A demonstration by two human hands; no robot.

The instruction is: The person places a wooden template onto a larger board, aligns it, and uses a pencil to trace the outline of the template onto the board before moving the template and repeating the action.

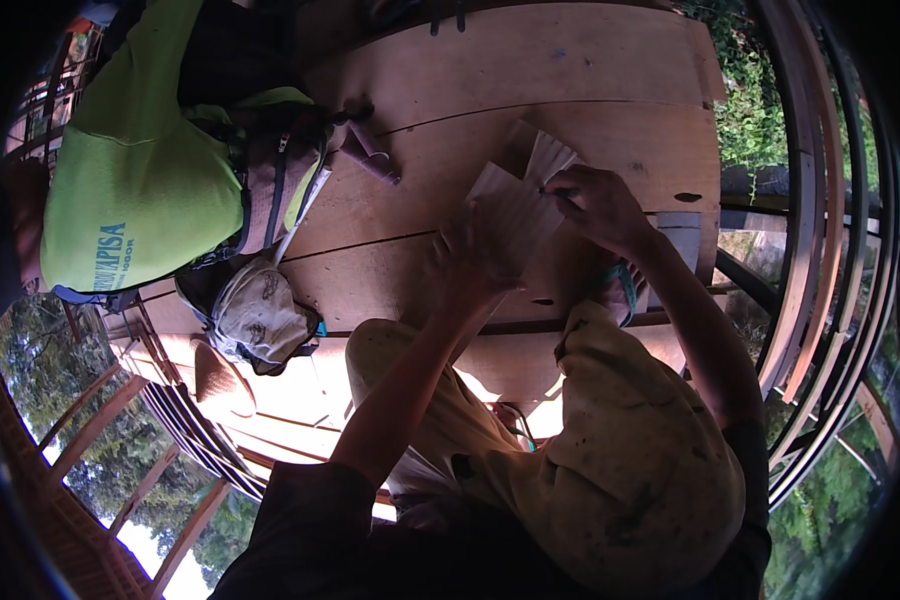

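Pale, ribbed wooden pieces (510, 205) lie on the plank surface in front of me, with a narrower strip (550, 155) at their far right corner. My left hand (472, 250) rests over the near left part of the wood, its fingers stretched out. At the right edge of the pieces, my right hand (602, 205) is closed in a pinch, thumb and index finger together against the wood. A small dark tip shows at those fingers, too small to name. Both forearms reach up from the lower edge, on either side of my bent knees in stained tan trousers.
Wide wooden planks (530, 60) form the surface, with dark gaps between them. At left are a lime-green garment (140, 190), a brown bag (270, 190) and a stained pale cloth bag (260, 315). Curved railings (815, 200) run along the right, with greenery beyond.
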